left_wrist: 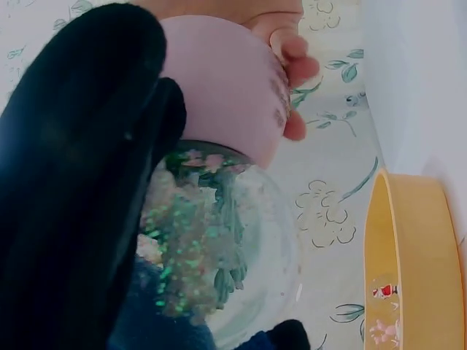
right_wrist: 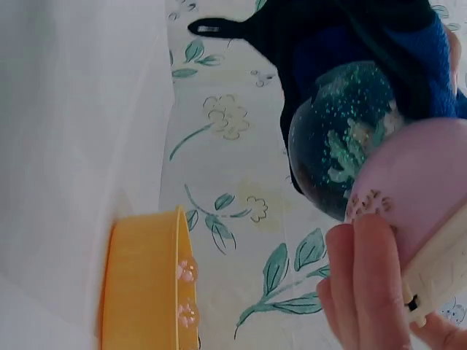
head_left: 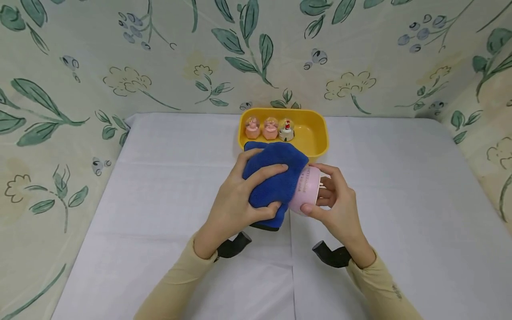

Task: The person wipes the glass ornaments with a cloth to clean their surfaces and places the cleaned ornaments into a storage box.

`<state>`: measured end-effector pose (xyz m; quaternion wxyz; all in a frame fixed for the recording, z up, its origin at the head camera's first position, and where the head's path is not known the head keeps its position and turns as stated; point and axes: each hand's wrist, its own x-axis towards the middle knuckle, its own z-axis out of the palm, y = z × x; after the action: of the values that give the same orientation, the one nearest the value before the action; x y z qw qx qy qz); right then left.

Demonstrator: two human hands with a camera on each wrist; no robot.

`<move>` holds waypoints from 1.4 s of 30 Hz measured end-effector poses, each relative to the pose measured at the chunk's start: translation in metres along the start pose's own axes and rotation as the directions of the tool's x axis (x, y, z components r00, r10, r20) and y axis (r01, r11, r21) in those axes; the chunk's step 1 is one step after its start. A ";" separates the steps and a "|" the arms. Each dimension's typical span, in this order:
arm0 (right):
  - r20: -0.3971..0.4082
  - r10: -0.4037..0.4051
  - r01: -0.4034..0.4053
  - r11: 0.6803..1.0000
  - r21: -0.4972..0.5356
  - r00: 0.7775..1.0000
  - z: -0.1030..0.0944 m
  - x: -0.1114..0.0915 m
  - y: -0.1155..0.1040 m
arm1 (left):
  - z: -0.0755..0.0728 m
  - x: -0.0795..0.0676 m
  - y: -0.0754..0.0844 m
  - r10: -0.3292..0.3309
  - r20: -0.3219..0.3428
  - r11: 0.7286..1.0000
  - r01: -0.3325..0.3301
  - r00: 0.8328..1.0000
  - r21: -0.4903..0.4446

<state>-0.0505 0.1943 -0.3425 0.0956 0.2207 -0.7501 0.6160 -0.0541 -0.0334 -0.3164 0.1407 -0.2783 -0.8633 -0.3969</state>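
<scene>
A snow globe, tilted on its side, is held between both hands. My right hand [head_left: 340,202] grips its pink base [head_left: 307,186], thumb at the near side and fingers round the bottom. Spread over the glass end is a blue cloth [head_left: 280,189] with black edging, held against it by the curled fingers of my left hand [head_left: 236,198]. From above the cloth hides the glass. In the left wrist view the clear dome [left_wrist: 263,240] shows green glitter and coral-like shapes inside; the right wrist view shows lettering on the pink base [right_wrist: 430,168] and a loop [right_wrist: 215,28] on the cloth.
Just beyond the hands stands a yellow tray [head_left: 310,133] with three small snow globes [head_left: 270,129] in its left half, two pink and one white. A white cloth [head_left: 160,191] covers the table. Black curved mounts [head_left: 332,255] stick out from both wrists. Leaf-patterned fabric [head_left: 160,66] hangs behind.
</scene>
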 end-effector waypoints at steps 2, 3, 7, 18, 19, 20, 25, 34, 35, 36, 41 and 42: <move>0.004 0.073 -0.073 0.997 0.034 0.997 0.001 -0.001 -0.001 | 0.001 0.000 -0.001 0.002 -0.013 1.000 -0.002 1.000 -0.001; 0.016 0.096 -0.096 0.995 0.033 0.995 0.000 -0.001 -0.002 | 0.002 0.000 -0.001 -0.001 -0.017 1.000 0.001 1.000 -0.011; 0.134 0.093 -0.080 0.992 -0.096 0.987 -0.004 0.000 -0.004 | 0.001 -0.001 -0.006 -0.048 -0.019 0.995 0.046 0.999 -0.086; 0.239 -0.253 0.326 0.878 -0.351 0.938 -0.011 0.006 -0.002 | -0.008 0.001 -0.009 -0.078 0.057 0.981 0.087 0.995 -0.171; 0.230 -0.264 0.332 0.879 -0.343 0.937 -0.011 0.007 -0.001 | -0.008 0.001 -0.009 -0.081 0.063 0.982 0.090 0.995 -0.165; 0.217 -0.268 0.330 0.883 -0.334 0.939 -0.010 0.006 0.000 | -0.007 0.001 -0.009 -0.081 0.067 0.984 0.090 0.994 -0.155; 0.099 -0.179 0.196 0.957 -0.212 0.979 -0.005 0.003 0.004 | -0.003 -0.001 -0.008 -0.041 0.046 0.998 0.043 0.998 -0.042; 0.080 0.219 -0.224 0.973 0.059 0.972 0.003 -0.002 0.000 | 0.002 -0.003 -0.004 0.053 -0.004 0.993 -0.052 0.999 0.107; 0.106 0.226 -0.230 0.973 0.028 0.968 0.002 -0.002 -0.001 | 0.001 -0.003 -0.005 0.036 -0.004 0.996 -0.035 0.999 0.084; 0.138 0.225 -0.227 0.974 0.002 0.965 0.000 -0.002 -0.001 | 0.001 -0.003 -0.006 0.014 -0.004 0.998 -0.013 1.000 0.053; 0.260 0.097 -0.048 0.980 -0.192 0.961 -0.006 0.001 -0.005 | -0.005 -0.004 -0.011 -0.092 0.025 0.989 0.094 0.995 -0.113; 0.267 0.051 0.014 0.972 -0.234 0.962 -0.007 0.002 -0.006 | -0.006 -0.003 -0.012 -0.102 0.036 0.985 0.106 0.994 -0.133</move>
<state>-0.0509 0.1998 -0.3350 0.0114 0.2830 -0.8255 0.4882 -0.0583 -0.0458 -0.3212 0.0882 -0.2472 -0.8497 -0.4572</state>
